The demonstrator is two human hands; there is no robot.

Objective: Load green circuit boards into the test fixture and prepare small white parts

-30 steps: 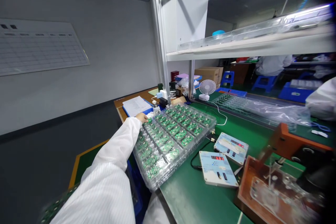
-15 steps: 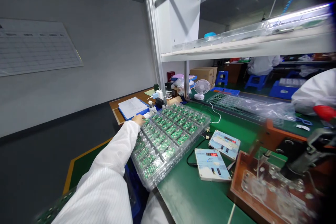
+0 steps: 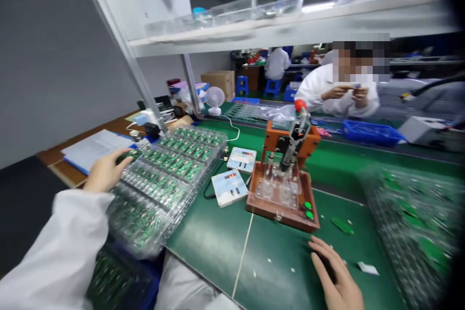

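Note:
My left hand [image 3: 106, 170] lies with its fingers apart on the left edge of a stack of clear plastic trays [image 3: 163, 179], which hold rows of green circuit boards. My right hand [image 3: 336, 273] rests on the green bench mat, fingers apart and holding nothing visible. Close beyond it are a loose green circuit board [image 3: 342, 225] and a white scrap [image 3: 367, 268]. Ahead of my right hand stands an orange-brown press fixture [image 3: 283, 174] with a clear plastic nest. A blurred second tray stack [image 3: 410, 232] lies at the right edge.
Two blue-and-white digital meters [image 3: 229, 187] sit left of the fixture. Papers on a blue clipboard [image 3: 96, 150] lie left of the trays. A co-worker [image 3: 337, 94] across the bench handles something small. A blue crate [image 3: 368, 133], desk fan [image 3: 215, 98] and overhead shelf [image 3: 290, 26] stand beyond.
My view has swung right, bringing the press fixture fully into sight along with my right hand and the co-worker. My left hand now appears at the tray stack's left edge.

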